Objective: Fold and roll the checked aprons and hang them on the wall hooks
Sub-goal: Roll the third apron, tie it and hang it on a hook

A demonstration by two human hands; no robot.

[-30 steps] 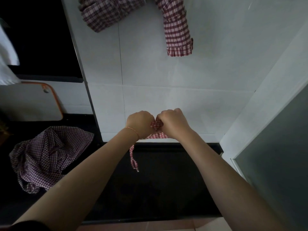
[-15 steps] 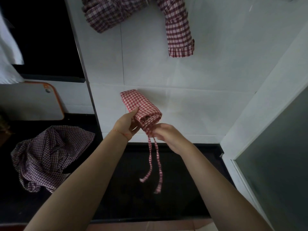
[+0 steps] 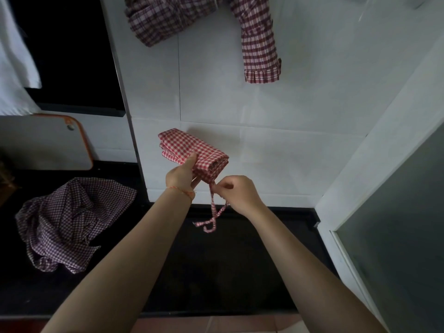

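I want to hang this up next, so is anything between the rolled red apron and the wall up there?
Nothing visible blocks it. The left hand grips the rolled red apron and the right hand pinches its ties; bare white wall lies above. Two checked garments already hang there; the hooks are out of view.

I see a white cutting board (image 3: 45, 143) with an orange rim leaning on the tiled wall (image 3: 288, 104), far left. Above the board hangs a white cloth (image 3: 14, 58). A frosted glass door (image 3: 403, 224) stands right of the wall.
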